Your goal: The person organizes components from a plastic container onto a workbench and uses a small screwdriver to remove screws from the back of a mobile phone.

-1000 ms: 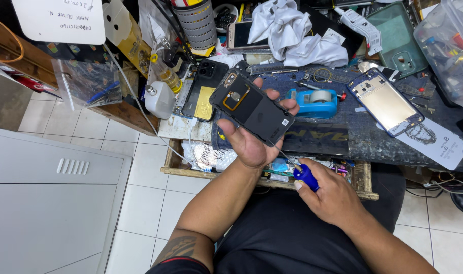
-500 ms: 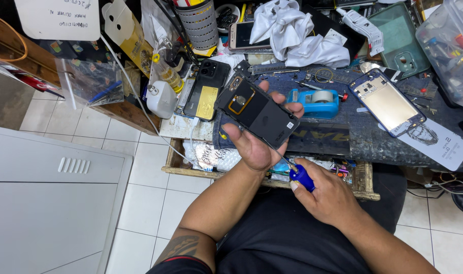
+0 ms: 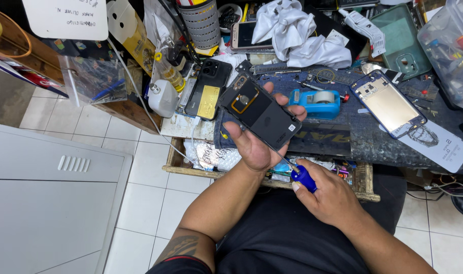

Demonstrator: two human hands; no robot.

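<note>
- The left hand [image 3: 254, 144] cradles an opened phone [image 3: 259, 110] from below, fingers curled round its edges, back side up so its insides face the person.
- The right hand [image 3: 333, 198] pinches a blue-handled screwdriver [image 3: 303, 177], fingers closed on the grip, shaft angled toward the phone's near edge.
- Both sit just near of the bench [image 3: 373, 147]; a tape dispenser [image 3: 320, 101] lies beyond.

A cluttered dark workbench [image 3: 373, 147] stands above a white tiled floor [image 3: 89, 127], with a wooden drawer tray [image 3: 366, 190] under its front edge and a pale grey vented cabinet [image 3: 43, 203] to its left.
</note>
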